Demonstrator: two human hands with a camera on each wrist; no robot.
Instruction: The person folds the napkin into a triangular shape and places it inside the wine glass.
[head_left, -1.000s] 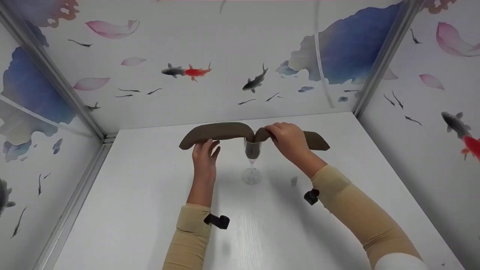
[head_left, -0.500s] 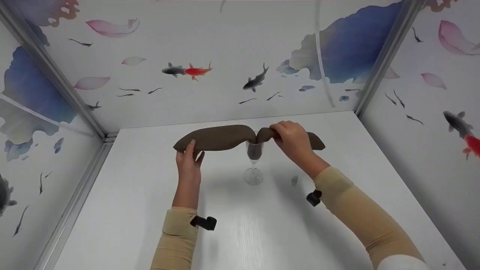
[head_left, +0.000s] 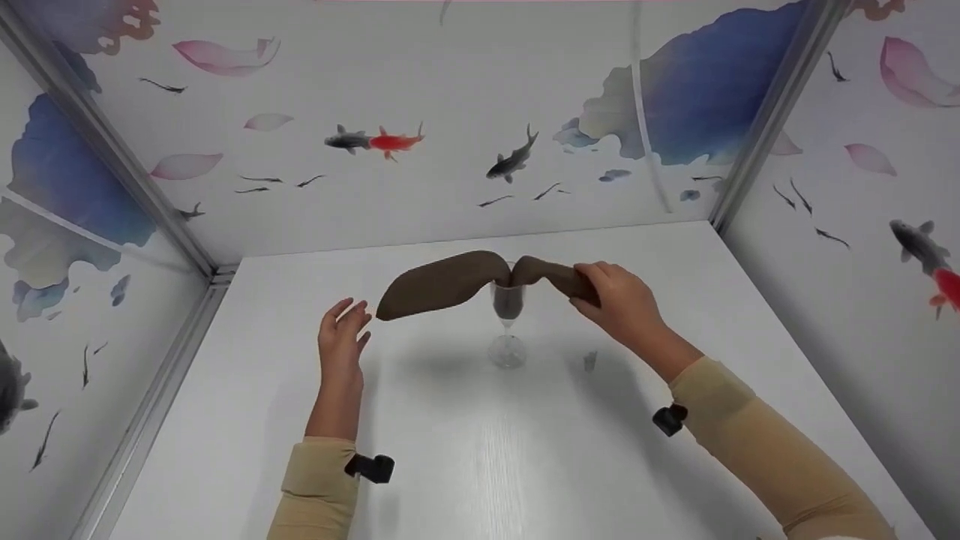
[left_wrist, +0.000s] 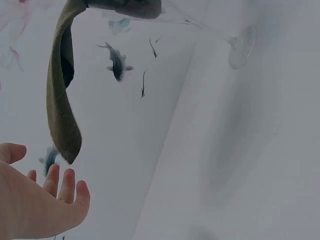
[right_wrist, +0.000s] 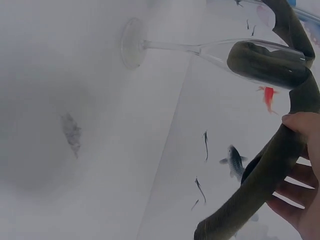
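Note:
A brown cloth napkin (head_left: 442, 285) is tucked by its folded middle into a clear stemmed glass (head_left: 508, 330), which stands upright on the white table. Its two ends spread out like wings, left and right. My left hand (head_left: 341, 345) is just beyond the left end's tip, fingers loosely spread and holding nothing; the left wrist view shows that hand (left_wrist: 45, 200) below the hanging end (left_wrist: 62, 110). My right hand (head_left: 626, 304) pinches the right end. In the right wrist view the thumb (right_wrist: 297, 121) lies on the cloth, with the fingers behind it.
A small translucent object (head_left: 590, 361) lies on the white table (head_left: 480, 450), right of the glass. Patterned panels (head_left: 450, 202) with fish and petals enclose the table at the back and both sides. Black wrist cameras (head_left: 371, 469) sit on both sleeves.
My left hand has let go of the left end and moved left and down; that end now tilts lower. My right hand has slid outward to the right along its end.

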